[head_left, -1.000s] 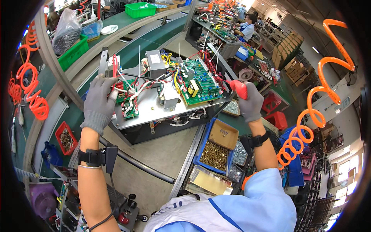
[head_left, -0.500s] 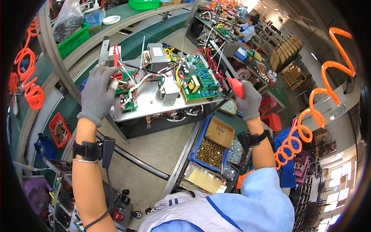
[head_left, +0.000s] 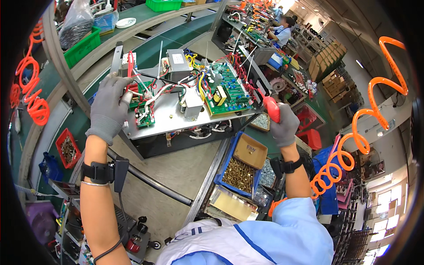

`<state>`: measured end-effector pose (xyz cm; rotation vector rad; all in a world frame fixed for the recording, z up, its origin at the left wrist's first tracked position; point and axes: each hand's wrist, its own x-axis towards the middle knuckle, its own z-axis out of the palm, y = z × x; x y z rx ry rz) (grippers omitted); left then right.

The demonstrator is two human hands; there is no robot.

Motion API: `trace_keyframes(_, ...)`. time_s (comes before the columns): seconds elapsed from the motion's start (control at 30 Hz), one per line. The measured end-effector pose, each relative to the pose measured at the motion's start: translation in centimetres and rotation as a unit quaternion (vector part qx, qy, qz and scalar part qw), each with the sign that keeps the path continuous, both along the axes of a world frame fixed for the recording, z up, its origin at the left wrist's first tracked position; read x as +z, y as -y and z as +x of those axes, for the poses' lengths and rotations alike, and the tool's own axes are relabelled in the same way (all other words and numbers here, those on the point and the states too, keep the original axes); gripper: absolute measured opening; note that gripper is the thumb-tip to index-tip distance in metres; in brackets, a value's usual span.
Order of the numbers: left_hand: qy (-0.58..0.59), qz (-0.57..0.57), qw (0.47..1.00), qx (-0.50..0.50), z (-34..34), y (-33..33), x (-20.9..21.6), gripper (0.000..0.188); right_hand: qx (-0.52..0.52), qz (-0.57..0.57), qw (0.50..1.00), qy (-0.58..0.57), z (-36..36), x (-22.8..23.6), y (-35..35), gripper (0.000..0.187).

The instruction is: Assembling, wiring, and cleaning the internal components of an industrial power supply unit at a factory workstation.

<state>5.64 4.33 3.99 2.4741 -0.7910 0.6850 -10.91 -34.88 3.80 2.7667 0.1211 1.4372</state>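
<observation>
An open metal chassis (head_left: 163,126) lies tilted before me. On it are a green circuit board (head_left: 229,95) at the right, a smaller green board (head_left: 145,115) at the left, transformers (head_left: 179,59) and bundles of coloured wires. My gloved left hand (head_left: 110,99) is closed on the chassis's left side, its thumb beside the red wires and small board; some fingertips are hidden. My gloved right hand (head_left: 285,126) grips a red-handled tool (head_left: 272,109) just off the chassis's right edge. The tool's tip is too small to make out, so its exact kind is unclear.
Blue bins with brass screws (head_left: 238,174) stand near right of the chassis. A red bin of screws (head_left: 68,148) is at left. Orange coiled hoses (head_left: 344,154) hang on both sides. A metal rail (head_left: 154,183) curves below. Another person (head_left: 282,33) sits far off.
My right hand and the red-handled tool have shifted slightly nearer to me, and the tool has tilted. My left hand stays at the chassis's left side, with only a small shift.
</observation>
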Motion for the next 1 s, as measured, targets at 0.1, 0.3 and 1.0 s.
trace_keyframes(0.1, 0.008, -0.003, 1.0, -0.003, 0.0, 0.1, 0.1, 0.028, -0.002, -0.001, 1.0, 0.0, -0.1, 0.0, 0.1, 0.023)
trace_keyframes(0.3, -0.011, -0.012, 1.0, 0.004, -0.2, 0.4, 0.4, 0.027, 0.01, 0.005, 1.0, 0.01, -0.2, -1.4, 0.8, 0.026)
trace_keyframes(1.0, 0.035, -0.02, 0.999, -0.036, 1.2, -0.3, -0.4, 0.028, 0.186, 0.891, 0.403, 0.093, -8.7, -9.1, 4.9, 0.027)
